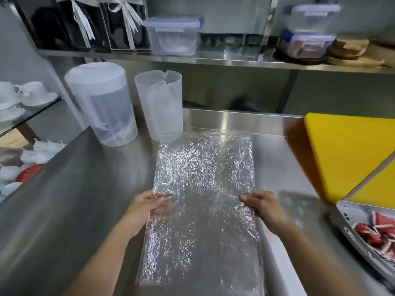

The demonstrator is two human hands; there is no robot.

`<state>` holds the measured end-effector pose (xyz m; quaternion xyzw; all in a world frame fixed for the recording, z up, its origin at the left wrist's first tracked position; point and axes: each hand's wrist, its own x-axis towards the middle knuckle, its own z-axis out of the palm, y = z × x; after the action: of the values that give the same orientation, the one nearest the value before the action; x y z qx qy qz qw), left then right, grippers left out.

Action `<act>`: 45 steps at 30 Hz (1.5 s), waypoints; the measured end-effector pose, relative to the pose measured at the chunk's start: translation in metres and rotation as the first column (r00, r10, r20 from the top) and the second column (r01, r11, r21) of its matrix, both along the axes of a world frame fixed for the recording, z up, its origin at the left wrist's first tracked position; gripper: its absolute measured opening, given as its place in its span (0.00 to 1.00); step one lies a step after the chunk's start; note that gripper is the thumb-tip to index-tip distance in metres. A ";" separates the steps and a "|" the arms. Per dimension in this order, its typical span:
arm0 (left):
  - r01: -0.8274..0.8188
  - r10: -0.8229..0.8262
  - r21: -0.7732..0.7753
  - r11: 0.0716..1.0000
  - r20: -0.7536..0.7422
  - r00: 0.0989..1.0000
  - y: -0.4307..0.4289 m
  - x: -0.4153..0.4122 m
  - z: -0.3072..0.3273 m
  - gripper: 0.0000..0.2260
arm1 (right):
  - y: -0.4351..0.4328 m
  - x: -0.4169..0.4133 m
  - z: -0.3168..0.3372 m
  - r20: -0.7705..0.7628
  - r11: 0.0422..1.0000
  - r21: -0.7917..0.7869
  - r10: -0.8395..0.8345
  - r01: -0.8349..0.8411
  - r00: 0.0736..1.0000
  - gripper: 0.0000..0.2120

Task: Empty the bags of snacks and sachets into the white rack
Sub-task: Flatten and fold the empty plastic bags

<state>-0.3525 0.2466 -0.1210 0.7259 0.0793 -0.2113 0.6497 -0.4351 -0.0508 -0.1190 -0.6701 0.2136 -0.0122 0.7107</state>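
Note:
A clear, crinkled plastic bag (203, 178) lies flat and looks empty on the steel counter (74, 199), stretching from its front edge toward the back. My left hand (147, 208) pinches the bag's left edge about halfway along. On the opposite edge, my right hand (263, 206) pinches it the same way. The white rack (350, 216) shows only partly at the lower right edge, and it holds several red sachets (382, 233).
Two translucent plastic jugs (102, 103) (160, 105) stand at the back left of the counter. Yellow cutting boards (350, 152) lie at the right. A shelf above carries clear lidded containers (173, 35). White cups and dishes (25, 97) sit off to the left.

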 end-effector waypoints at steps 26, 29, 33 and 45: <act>-0.035 -0.031 -0.224 0.974 -0.285 0.958 -0.041 0.002 0.011 0.19 | -0.058 -0.019 0.015 0.045 0.957 -0.262 0.143 -0.126 0.989 0.22; 0.168 -0.225 -0.198 0.966 -0.316 0.921 -0.043 -0.006 0.017 0.23 | -0.060 -0.022 0.015 0.052 0.945 -0.313 0.120 -0.098 0.991 0.24; 0.096 -0.098 -0.020 0.995 -0.135 0.986 -0.051 -0.007 0.014 0.17 | -0.063 -0.028 0.020 0.024 0.905 -0.393 0.187 -0.163 0.982 0.22; 0.296 -0.413 0.295 0.908 0.524 0.745 -0.089 -0.012 0.096 0.23 | -0.039 -0.020 0.097 0.066 0.734 -0.643 0.337 -0.218 0.939 0.18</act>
<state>-0.3646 0.1575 -0.0251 0.8164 -0.2402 -0.0935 0.5168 -0.4554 -0.0898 -0.0223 -0.8883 0.0302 -0.0361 0.4569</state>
